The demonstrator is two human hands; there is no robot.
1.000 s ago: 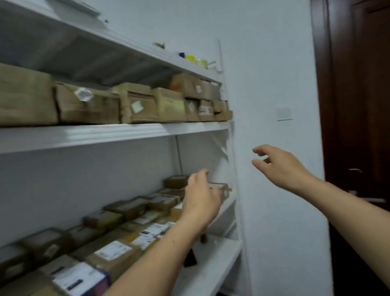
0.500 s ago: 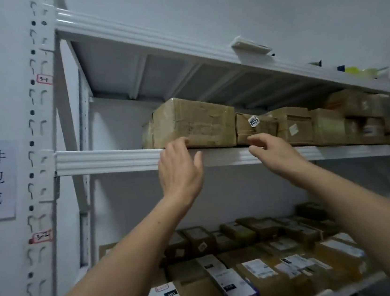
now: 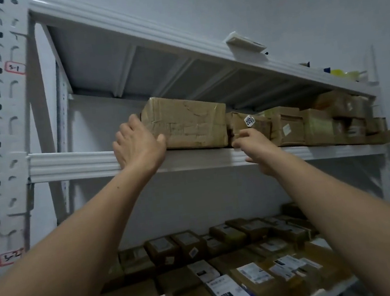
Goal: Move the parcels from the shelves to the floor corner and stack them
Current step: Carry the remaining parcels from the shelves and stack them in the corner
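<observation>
— So, what lies nearest?

— A spread of labelled parcels (image 3: 231, 293), lying flat low down in the view.

— And the hands?

— Both are raised to the middle shelf (image 3: 73, 164). The left hand (image 3: 138, 146) wraps the left end of the large parcel (image 3: 186, 124), with the thumb on its front face and the fingers round the corner, out of sight. The right hand (image 3: 255, 149) is at that parcel's lower right corner, fingers bent. I cannot tell whether they grasp it or only touch it.

— Where does that parcel sit?

— On the middle shelf, at the left end of a row, front edge close to the rim. Just beside it on the right is a smaller parcel (image 3: 258, 127) with a white numbered sticker (image 3: 249, 120). More brown parcels (image 3: 316, 125) run away to the right.

— Further up?

— The top shelf (image 3: 125, 31), with a flat white thing (image 3: 245, 43) on its edge and something yellow (image 3: 342, 75) at the far end.
</observation>
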